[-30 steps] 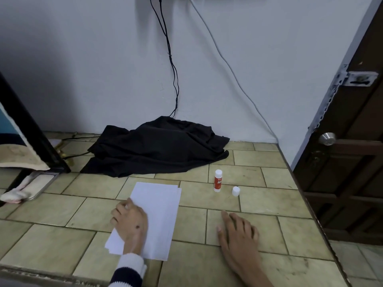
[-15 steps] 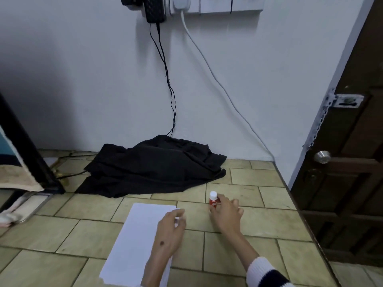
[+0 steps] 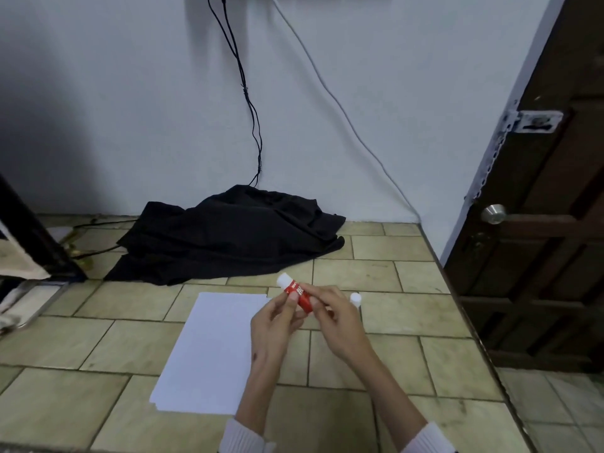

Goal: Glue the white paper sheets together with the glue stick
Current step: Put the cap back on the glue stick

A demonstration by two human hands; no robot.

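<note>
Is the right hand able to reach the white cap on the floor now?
Probably yes. The cap stands on bare tile just beyond the right hand, nothing between them, but its fingers hold the glue stick.

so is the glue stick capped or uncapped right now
Uncapped: the glue stick, held tilted in both hands, shows its bare white end, while its white cap stands apart on the tiled floor.
</note>
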